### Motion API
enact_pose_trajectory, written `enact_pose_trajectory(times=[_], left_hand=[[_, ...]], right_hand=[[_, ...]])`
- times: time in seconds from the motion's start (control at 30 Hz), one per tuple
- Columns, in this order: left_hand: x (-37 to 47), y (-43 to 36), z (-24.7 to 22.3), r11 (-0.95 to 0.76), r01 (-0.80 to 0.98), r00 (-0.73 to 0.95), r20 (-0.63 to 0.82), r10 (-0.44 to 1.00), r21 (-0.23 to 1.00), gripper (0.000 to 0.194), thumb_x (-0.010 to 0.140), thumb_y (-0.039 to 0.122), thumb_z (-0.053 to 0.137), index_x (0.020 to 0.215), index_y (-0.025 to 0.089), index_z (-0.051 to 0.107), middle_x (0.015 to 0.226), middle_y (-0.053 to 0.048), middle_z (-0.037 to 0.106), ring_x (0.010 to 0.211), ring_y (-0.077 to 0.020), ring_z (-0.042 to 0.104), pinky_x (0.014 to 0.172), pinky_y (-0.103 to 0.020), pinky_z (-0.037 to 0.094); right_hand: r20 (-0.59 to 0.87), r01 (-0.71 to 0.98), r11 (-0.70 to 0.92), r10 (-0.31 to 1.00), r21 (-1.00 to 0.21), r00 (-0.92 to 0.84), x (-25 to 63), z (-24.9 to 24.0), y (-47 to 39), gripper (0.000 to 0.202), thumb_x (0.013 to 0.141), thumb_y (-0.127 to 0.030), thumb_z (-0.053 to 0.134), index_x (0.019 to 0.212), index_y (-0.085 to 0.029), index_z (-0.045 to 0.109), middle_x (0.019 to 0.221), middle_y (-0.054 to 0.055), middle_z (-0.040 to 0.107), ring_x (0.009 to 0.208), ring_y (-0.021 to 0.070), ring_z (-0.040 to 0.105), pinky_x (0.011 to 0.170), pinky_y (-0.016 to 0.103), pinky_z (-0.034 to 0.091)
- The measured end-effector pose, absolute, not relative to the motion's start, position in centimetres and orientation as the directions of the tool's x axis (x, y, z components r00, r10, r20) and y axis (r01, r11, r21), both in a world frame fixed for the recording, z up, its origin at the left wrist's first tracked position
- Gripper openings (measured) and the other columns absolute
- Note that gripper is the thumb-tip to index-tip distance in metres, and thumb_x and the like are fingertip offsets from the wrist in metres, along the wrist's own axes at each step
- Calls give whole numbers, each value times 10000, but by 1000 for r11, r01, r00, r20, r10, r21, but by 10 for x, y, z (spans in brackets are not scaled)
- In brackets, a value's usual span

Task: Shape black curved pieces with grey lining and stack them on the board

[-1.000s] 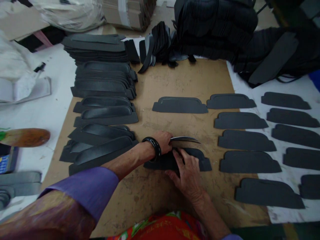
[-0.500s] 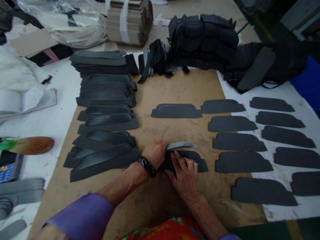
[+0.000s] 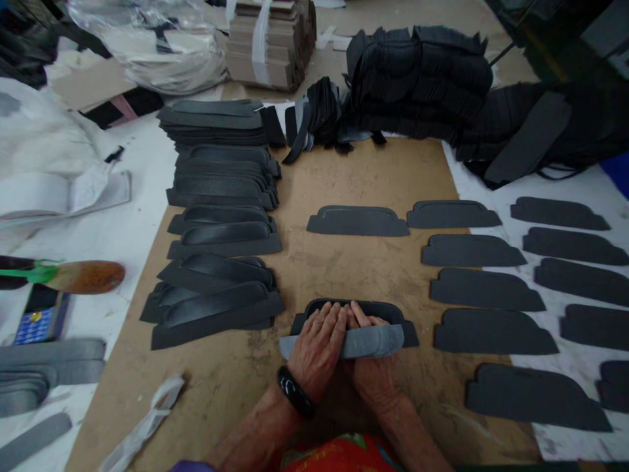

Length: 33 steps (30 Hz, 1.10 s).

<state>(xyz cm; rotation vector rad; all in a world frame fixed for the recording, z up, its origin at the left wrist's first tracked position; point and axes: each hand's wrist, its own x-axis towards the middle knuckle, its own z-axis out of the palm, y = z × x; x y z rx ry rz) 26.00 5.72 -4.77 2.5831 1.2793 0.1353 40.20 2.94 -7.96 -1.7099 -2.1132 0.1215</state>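
A black shaped piece [image 3: 410,334] with a rounded raised upper edge lies on the brown board in front of me. Across its lower part runs a light grey flap [image 3: 373,341]. My left hand [image 3: 318,341] rests over the flap, fingers straight and flat, tips reaching the upper edge of the black piece. Beside it my right hand [image 3: 376,377] reaches under the flap. Its outstretched fingertips show above the flap; the rest of the fingers are covered. A crumpled whitish strip [image 3: 147,423] lies on the board to the left of my forearm.
Overlapping black pieces [image 3: 216,314] and taller stacks [image 3: 223,170] line the left. Single flat pieces [image 3: 486,288] lie in rows to the right. Bundled black pieces [image 3: 417,78] and a tied brown stack [image 3: 270,49] stand at the back. A wooden-handled tool [image 3: 93,276] lies far left.
The pale curved strip that was at my left hand is gone from there, and a whitish strip now lies lower left. Both hands have come together over the piece, whose grey flap now shows.
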Motion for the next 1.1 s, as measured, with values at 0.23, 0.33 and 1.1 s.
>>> enact_pose_trajectory(times=[0.23,0.33,1.1], left_hand=[[259,57,-47,-578,764,602,2,798,287,439,867,131,301,1294,79,390,1302,-132,460,1218,-256,380,967,-383,357],[260,60,-45,-551,774,583,-13,812,312,430,867,158,322,1283,93,411,1288,-118,477,1195,-252,402,955,-373,353],[252,61,-41,-543,807,573,-90,814,232,527,810,84,319,1332,144,352,1392,-42,343,1244,-245,341,922,-358,344]], right_hand=[[179,912,218,970,-348,-163,402,-72,30,454,828,-223,429,1277,-157,412,1216,100,527,967,233,465,867,417,346],[185,909,238,965,-341,-183,403,-75,29,503,818,-262,433,1303,-138,378,1234,115,508,984,245,456,868,430,341],[29,967,67,998,-244,-62,448,-56,20,448,828,-294,483,1271,-244,444,1272,-23,511,949,244,420,820,394,326]])
